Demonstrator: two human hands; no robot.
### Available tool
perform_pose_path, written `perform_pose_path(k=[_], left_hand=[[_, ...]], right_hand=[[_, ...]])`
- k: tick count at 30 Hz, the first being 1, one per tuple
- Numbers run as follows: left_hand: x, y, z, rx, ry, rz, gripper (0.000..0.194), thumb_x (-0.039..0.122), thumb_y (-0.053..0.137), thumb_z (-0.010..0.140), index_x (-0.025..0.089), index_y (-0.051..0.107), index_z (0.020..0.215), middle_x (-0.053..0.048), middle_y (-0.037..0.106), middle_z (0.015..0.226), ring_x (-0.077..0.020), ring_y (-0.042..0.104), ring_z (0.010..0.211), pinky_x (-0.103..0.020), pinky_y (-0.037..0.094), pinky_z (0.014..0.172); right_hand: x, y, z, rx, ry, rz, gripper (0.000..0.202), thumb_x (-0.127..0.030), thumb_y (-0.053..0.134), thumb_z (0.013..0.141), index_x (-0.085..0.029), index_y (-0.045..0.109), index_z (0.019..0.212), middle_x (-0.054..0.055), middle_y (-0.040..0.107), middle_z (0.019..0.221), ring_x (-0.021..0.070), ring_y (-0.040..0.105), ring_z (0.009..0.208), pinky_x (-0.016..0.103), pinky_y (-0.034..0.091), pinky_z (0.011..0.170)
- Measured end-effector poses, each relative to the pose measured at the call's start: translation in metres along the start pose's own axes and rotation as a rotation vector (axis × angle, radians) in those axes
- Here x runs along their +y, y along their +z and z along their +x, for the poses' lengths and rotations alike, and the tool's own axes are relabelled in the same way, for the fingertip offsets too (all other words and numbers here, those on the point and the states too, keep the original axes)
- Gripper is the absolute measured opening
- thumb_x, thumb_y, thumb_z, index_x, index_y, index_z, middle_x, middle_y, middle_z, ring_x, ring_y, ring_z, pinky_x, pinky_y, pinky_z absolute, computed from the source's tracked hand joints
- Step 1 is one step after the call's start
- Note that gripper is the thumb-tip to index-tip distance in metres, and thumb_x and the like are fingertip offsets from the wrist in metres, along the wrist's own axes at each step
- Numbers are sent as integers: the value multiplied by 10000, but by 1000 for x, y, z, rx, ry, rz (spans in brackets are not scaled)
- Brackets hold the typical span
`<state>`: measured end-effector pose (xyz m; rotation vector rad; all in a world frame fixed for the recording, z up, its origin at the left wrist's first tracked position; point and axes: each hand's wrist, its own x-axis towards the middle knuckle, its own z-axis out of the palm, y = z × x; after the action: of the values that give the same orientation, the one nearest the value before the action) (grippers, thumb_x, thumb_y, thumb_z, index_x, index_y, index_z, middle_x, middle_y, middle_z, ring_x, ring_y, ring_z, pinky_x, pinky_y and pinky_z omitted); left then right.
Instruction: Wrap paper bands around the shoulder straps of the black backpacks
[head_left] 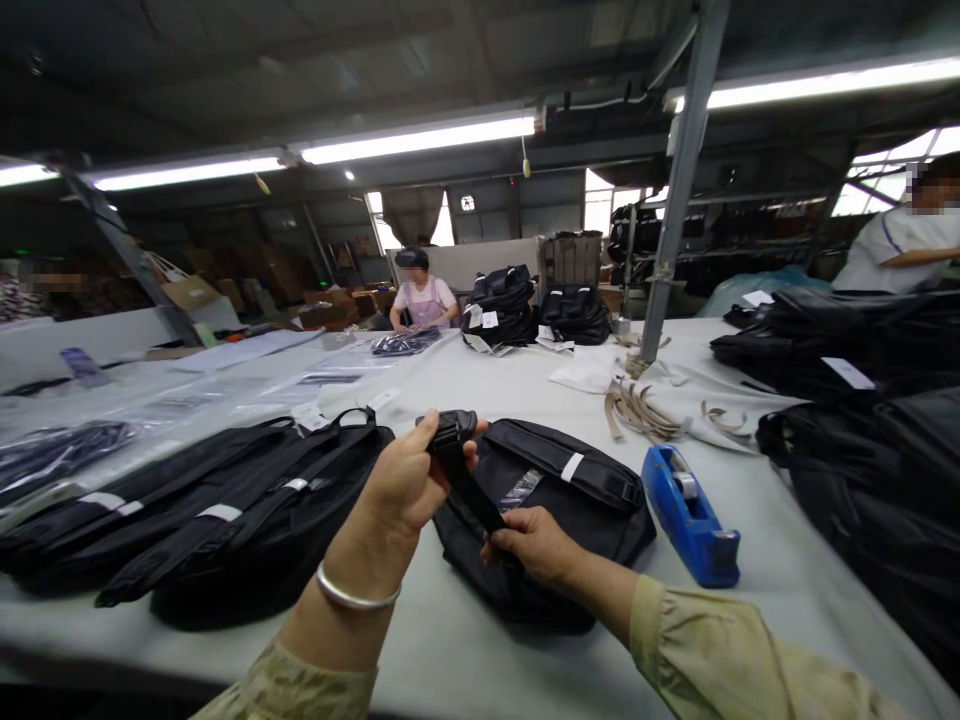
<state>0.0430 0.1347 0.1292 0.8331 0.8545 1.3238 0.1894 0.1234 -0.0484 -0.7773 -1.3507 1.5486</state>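
Note:
A black backpack (540, 480) lies on the white-covered table in front of me, one strap bound with a white band. My left hand (420, 475), a silver bangle on its wrist, is closed around the buckle end of a black shoulder strap (469, 485), raised above the bag. Lower on the same strap, the fingers of my right hand (536, 540) pinch the webbing. The strap runs taut between both hands. Part of the backpack is hidden behind my hands and forearms.
A blue tape dispenser (690, 515) stands right of the backpack. More black backpacks (247, 500) lie at left, and others are piled at right (885, 480). Beige strips (645, 410) lie by a metal post (679, 190). A co-worker (424, 298) is across the table.

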Motion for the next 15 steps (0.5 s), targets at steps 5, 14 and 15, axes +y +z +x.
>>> perform_pose_path(k=[5, 14, 15], left_hand=[[-35, -31, -52, 49, -113, 81, 184, 174, 587, 859, 46, 692, 939, -171, 738, 908, -228, 701, 778, -329, 592, 712], [-130, -77, -128, 278, -415, -8, 360, 236, 776, 722, 110, 670, 1042, -133, 732, 979, -213, 700, 785, -245, 565, 535], [-135, -76, -130, 282, -427, -30, 371, 232, 783, 712, 110, 670, 1043, -134, 732, 984, -218, 703, 792, -246, 568, 529]], right_hand=[[4, -17, 24, 151, -148, -667, 127, -214, 625, 750, -175, 703, 658, 13, 662, 691, 168, 591, 741, 288, 434, 740], [2, 2, 28, 61, -105, -1158, 444, -184, 608, 760, -198, 587, 1204, 37, 675, 888, 185, 586, 803, 280, 411, 719], [3, 3, 28, 29, -152, -1217, 483, -187, 601, 777, -212, 556, 1258, 50, 662, 924, 193, 573, 833, 290, 403, 728]])
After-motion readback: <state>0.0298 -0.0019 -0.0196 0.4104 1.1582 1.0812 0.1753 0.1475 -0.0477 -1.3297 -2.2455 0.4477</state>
